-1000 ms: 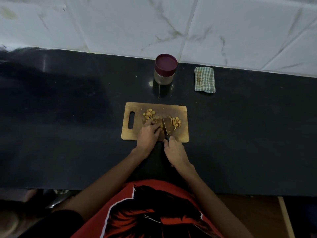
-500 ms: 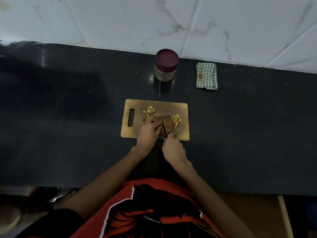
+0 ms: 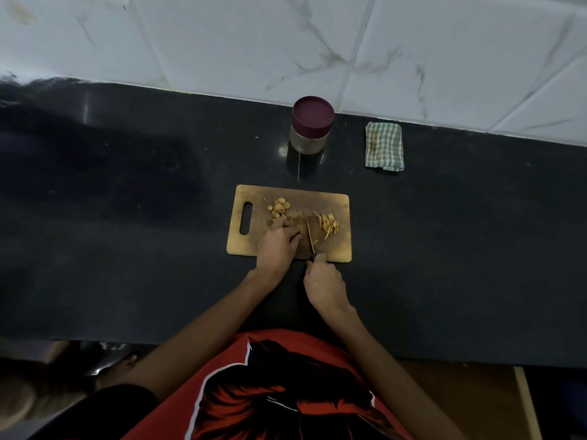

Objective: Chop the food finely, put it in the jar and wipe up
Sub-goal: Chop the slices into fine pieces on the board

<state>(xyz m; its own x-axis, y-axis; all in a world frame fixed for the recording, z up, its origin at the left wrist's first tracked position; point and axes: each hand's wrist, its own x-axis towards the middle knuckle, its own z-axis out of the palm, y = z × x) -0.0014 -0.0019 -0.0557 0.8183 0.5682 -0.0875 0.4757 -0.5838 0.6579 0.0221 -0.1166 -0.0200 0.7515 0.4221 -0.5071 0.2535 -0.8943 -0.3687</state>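
Wooden cutting board point(image 3: 341, 203) sits on black counter point(image 3: 127, 217), handle slot on the left. Left hand point(image 3: 279, 246) rests on the board with fingers curled down on a piece of food (piece itself hidden under the fingers). Right hand point(image 3: 324, 285) grips the knife point(image 3: 310, 235) handle at the near board edge, blade pointing away, just right of the left fingertips. Round slices point(image 3: 279, 207) piled far-left on the board, thin strips point(image 3: 328, 224) right of the blade. Jar point(image 3: 312, 125) with maroon lid on stands behind the board near the tiled wall point(image 3: 222, 42). Folded checked cloth point(image 3: 384, 146) to its right, well apart.
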